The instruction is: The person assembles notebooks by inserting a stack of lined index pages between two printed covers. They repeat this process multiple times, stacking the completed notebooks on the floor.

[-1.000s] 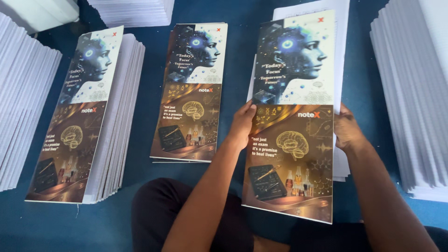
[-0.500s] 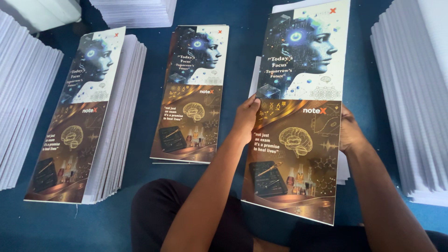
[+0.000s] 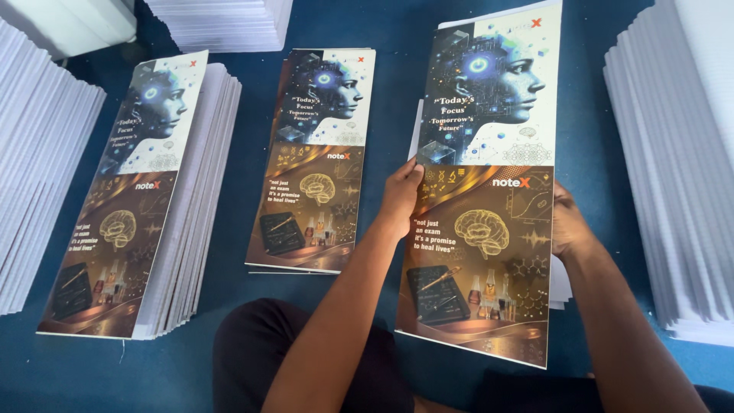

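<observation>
I hold a long printed cover sheet point(image 3: 489, 153), with a robot-like head on top and a golden brain below, raised over a stack of white paper point(image 3: 560, 284). My left hand point(image 3: 401, 196) grips its left edge at mid-height. My right hand point(image 3: 567, 222) holds its right edge, mostly behind the sheet. To the left lies a thin pile with the same cover point(image 3: 312, 160), and further left a thick stack topped with the same cover point(image 3: 126, 191).
Tall fanned stacks of white sheets stand at the right point(image 3: 677, 168), at the left point(image 3: 34, 183) and at the top point(image 3: 222, 19). Everything rests on a blue floor covering point(image 3: 252, 138). My dark-clothed knee point(image 3: 252, 352) is at the bottom.
The cover sheet in my hands has risen and moved slightly away from me. Both hands kept their grip on its edges.
</observation>
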`<state>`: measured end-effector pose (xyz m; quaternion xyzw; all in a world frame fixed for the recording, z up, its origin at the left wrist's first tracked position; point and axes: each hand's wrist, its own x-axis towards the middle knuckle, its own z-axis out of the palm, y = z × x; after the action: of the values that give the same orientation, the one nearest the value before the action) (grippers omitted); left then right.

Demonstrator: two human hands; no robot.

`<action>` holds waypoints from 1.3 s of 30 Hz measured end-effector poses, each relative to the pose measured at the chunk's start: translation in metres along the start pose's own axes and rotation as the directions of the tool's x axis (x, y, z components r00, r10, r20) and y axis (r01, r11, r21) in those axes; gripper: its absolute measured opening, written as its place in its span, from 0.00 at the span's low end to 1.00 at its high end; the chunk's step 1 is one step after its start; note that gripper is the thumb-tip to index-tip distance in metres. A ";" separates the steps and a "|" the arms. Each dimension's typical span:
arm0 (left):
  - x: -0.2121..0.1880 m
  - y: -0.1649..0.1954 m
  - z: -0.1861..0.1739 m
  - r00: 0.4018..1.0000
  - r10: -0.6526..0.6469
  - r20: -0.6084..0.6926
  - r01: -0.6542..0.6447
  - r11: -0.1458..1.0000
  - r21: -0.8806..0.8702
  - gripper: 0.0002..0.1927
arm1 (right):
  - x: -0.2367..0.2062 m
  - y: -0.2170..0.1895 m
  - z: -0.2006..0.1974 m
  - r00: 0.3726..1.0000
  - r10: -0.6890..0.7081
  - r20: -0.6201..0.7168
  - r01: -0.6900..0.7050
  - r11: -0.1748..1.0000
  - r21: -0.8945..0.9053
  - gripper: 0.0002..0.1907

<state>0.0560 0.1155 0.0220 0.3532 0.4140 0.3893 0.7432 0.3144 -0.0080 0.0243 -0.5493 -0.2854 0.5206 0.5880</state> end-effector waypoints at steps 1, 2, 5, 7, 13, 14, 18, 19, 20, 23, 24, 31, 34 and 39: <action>0.000 0.000 0.000 1.000 -0.002 -0.004 0.002 1.000 0.008 0.22 | -0.001 -0.001 0.001 0.999 0.025 -0.033 -0.025 1.000 -0.010 0.15; 0.001 0.001 0.000 1.000 0.002 0.000 -0.002 1.000 0.005 0.22 | -0.001 -0.003 0.003 0.997 0.049 -0.065 -0.050 0.999 -0.019 0.15; 0.002 0.003 0.001 1.000 0.007 0.008 -0.007 1.000 0.004 0.22 | -0.006 -0.008 0.006 0.999 0.027 -0.032 -0.028 0.999 -0.041 0.16; 0.002 0.005 0.002 1.000 0.002 0.002 -0.002 1.000 0.016 0.22 | -0.008 -0.010 0.009 1.000 0.014 -0.014 -0.014 0.999 -0.051 0.17; 0.002 0.010 0.003 1.000 0.004 0.001 -0.004 1.000 0.026 0.23 | -0.008 -0.012 0.010 1.000 0.016 0.004 -0.016 1.000 -0.011 0.16; 0.002 0.010 0.003 1.000 0.000 -0.005 0.000 1.000 0.030 0.23 | -0.008 -0.011 0.009 1.000 0.017 0.006 -0.017 1.000 -0.018 0.16; 0.003 0.010 0.003 1.000 -0.009 -0.011 0.010 0.999 0.039 0.22 | -0.005 -0.008 0.007 1.000 0.000 0.006 0.000 1.000 -0.023 0.15; 0.003 0.009 0.003 1.000 -0.011 -0.009 0.012 0.999 0.038 0.22 | -0.006 -0.008 0.006 1.000 -0.003 0.020 0.003 1.000 -0.007 0.15; 0.003 0.009 0.003 1.000 -0.003 -0.003 0.004 0.999 0.031 0.22 | -0.005 -0.007 0.006 0.999 -0.006 0.035 0.006 1.000 0.008 0.15; 0.005 0.008 0.003 1.000 0.015 0.010 -0.015 1.000 0.018 0.22 | -0.005 -0.008 0.005 0.999 -0.007 0.031 0.007 1.000 0.006 0.13; 0.005 0.008 0.003 1.000 0.017 0.010 -0.018 1.000 0.021 0.22 | -0.006 -0.008 0.006 1.000 -0.006 0.023 0.006 1.000 -0.002 0.13; 0.006 0.008 0.002 1.000 0.006 0.022 -0.006 1.000 0.002 0.23 | -0.014 -0.020 0.019 1.000 0.010 -0.014 -0.011 0.996 -0.088 0.14; 0.006 0.008 0.002 1.000 0.025 0.017 -0.026 1.000 0.018 0.22 | -0.016 -0.025 0.024 1.000 0.003 -0.018 -0.005 0.996 -0.094 0.14; 0.005 0.008 0.004 0.999 0.040 0.023 -0.040 0.999 -0.016 0.22 | -0.013 -0.024 0.021 1.000 0.000 -0.029 -0.003 0.995 -0.095 0.15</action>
<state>0.0595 0.1222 0.0287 0.3600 0.3954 0.4031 0.7427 0.2989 -0.0095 0.0546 -0.5846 -0.3009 0.4987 0.5649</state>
